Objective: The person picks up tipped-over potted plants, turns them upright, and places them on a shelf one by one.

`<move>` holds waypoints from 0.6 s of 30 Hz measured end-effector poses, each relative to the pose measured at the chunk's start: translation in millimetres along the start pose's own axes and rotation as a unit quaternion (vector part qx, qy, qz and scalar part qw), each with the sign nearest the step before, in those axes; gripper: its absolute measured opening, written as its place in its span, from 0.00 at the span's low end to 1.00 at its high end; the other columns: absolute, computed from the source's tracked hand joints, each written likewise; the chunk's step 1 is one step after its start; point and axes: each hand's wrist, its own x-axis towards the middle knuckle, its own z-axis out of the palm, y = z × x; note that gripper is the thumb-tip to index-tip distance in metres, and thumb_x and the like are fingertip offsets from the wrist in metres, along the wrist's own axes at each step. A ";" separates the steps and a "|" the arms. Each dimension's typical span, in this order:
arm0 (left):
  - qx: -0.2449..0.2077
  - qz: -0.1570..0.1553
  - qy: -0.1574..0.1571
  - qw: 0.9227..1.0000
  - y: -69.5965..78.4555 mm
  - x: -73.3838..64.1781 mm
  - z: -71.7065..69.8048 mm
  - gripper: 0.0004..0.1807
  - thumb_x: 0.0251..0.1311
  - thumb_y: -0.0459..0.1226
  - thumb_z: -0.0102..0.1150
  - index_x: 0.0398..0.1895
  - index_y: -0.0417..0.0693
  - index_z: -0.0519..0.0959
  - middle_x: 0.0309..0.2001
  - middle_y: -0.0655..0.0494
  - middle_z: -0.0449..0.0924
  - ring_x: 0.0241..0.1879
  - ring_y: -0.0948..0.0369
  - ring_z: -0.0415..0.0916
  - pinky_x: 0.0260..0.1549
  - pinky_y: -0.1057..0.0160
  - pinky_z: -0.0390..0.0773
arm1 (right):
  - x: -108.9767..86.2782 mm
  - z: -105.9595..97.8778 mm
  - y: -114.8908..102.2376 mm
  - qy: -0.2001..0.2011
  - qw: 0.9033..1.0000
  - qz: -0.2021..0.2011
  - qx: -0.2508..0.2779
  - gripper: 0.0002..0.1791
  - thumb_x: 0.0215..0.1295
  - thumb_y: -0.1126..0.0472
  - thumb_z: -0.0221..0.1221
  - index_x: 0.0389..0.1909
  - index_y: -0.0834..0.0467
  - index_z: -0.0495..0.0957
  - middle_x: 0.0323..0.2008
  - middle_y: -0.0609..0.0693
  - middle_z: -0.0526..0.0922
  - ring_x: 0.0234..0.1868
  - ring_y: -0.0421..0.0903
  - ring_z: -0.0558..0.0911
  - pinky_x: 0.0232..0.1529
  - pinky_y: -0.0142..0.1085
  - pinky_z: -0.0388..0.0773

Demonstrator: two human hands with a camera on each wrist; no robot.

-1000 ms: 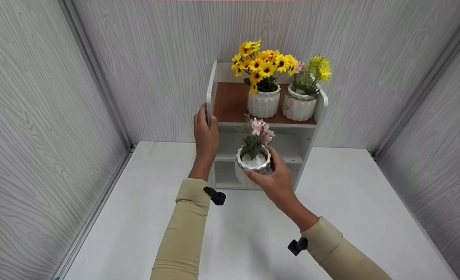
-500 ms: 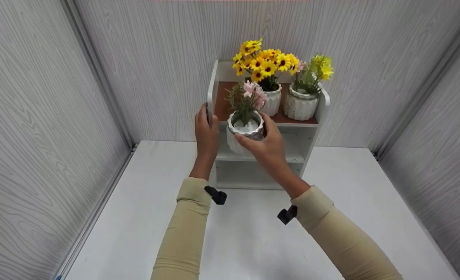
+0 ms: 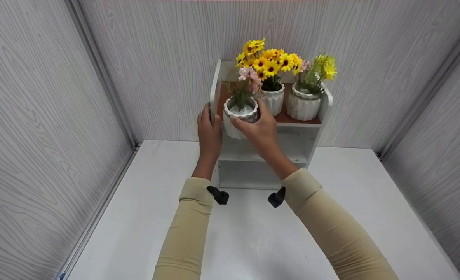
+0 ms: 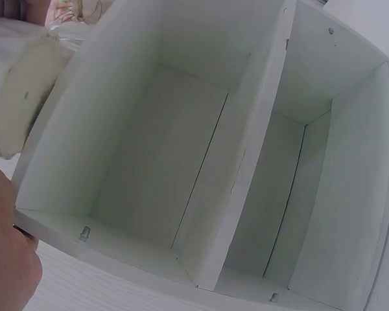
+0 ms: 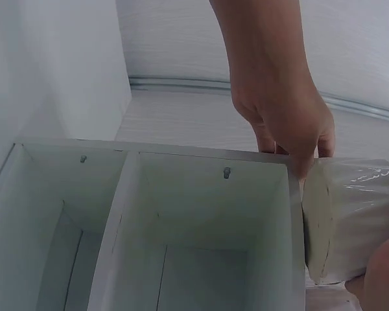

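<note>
My right hand [image 3: 263, 130] holds a white fluted flowerpot [image 3: 234, 126] with pink flowers, thumb in front and fingers around its right side. This pot is at the left front edge of the top board of a small white shelf unit [image 3: 288, 146]. In the right wrist view the pot [image 5: 353, 214] lines up with the top board's edge; whether it touches the board I cannot tell. My left hand [image 3: 209, 134] grips the unit's left side panel [image 3: 215, 87], thumb in front and fingers behind.
On the brown top board stand a white pot [image 3: 273, 102] of yellow sunflowers and another white pot [image 3: 304, 105] with yellow and pink flowers. Two open compartments lie below. The unit stands on a white table [image 3: 253, 233] against a wood-grain wall [image 3: 164, 70].
My right hand has lifted the pink-flower pot from in front of the lower compartments, up and slightly left to the top board. The left hand has kept its grip on the side panel.
</note>
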 end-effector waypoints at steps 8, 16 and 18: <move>0.005 -0.013 0.000 1.000 1.5 -1.3 2.1 0.32 0.79 0.50 0.41 0.79 0.48 0.55 0.69 0.47 0.64 0.70 0.53 0.64 0.69 0.52 0.66 | 17.2 10.9 4.6 0.015 1.000 0.012 0.010 0.47 0.52 0.50 0.76 0.71 0.60 0.67 0.64 0.56 0.75 0.62 0.49 0.76 0.62 0.42 0.76; 0.009 -0.014 0.012 1.000 4.8 -1.7 2.3 0.30 0.79 0.43 0.44 0.79 0.47 0.56 0.68 0.46 0.66 0.69 0.53 0.66 0.68 0.53 0.68 | 26.0 20.0 5.2 0.015 1.000 0.020 0.002 0.47 0.53 0.46 0.75 0.71 0.57 0.67 0.64 0.54 0.74 0.62 0.46 0.75 0.62 0.39 0.76; 0.012 -0.011 0.014 1.000 5.2 -1.7 2.0 0.29 0.79 0.42 0.45 0.79 0.47 0.56 0.67 0.46 0.66 0.69 0.53 0.66 0.68 0.54 0.68 | 28.8 22.1 5.3 0.015 1.000 0.021 0.005 0.46 0.53 0.46 0.75 0.70 0.57 0.67 0.64 0.54 0.74 0.62 0.46 0.75 0.61 0.39 0.76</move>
